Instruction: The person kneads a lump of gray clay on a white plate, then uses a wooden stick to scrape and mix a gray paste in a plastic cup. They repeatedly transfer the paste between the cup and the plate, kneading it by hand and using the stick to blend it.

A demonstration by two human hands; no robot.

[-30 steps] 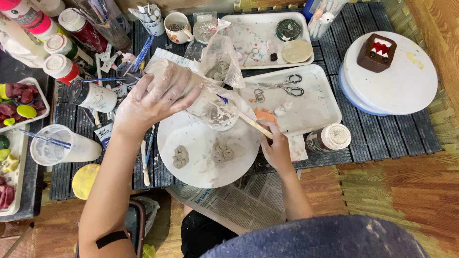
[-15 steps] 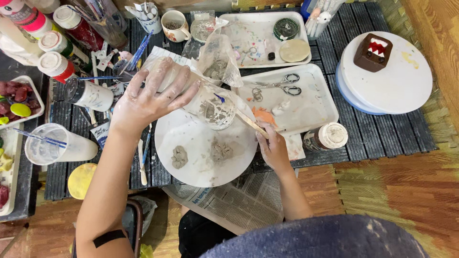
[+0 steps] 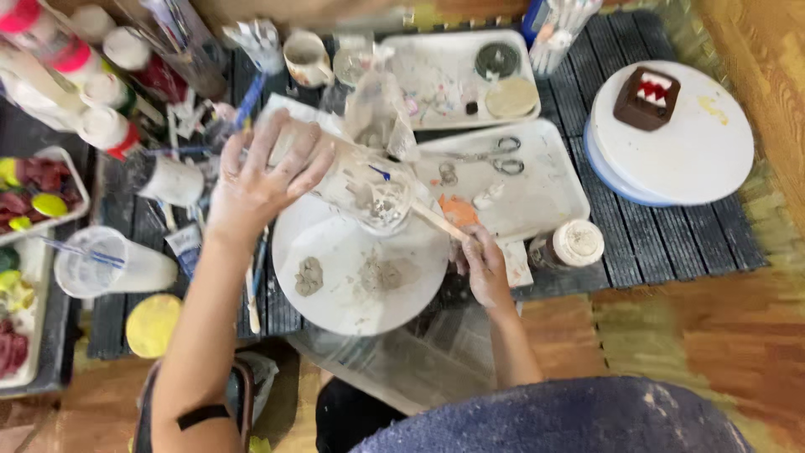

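Observation:
My left hand [image 3: 267, 178] grips a clear plastic cup [image 3: 369, 191] lying tilted on its side, its mouth toward the right, with grey clay smeared inside. My right hand [image 3: 485, 267] holds a thin wooden stick [image 3: 432, 220] whose far end reaches into the cup's mouth. Under both lies a round white board [image 3: 335, 285] with two small lumps of grey clay [image 3: 309, 275] on it. A crumpled clear plastic bag [image 3: 379, 113] stands just behind the cup.
A white tray [image 3: 537, 197] with scissors [image 3: 495, 155] lies right of the cup. A white turntable [image 3: 696, 159] carries a brown block figure [image 3: 646, 96]. Paint bottles [image 3: 101, 126], a water cup [image 3: 109, 267], a small jar [image 3: 570, 245] and another tray [image 3: 436, 75] crowd the black mat.
The view has shifted slightly. My left hand keeps its hold on the cup, and my right hand has slid a little lower and left with the stick still in the cup.

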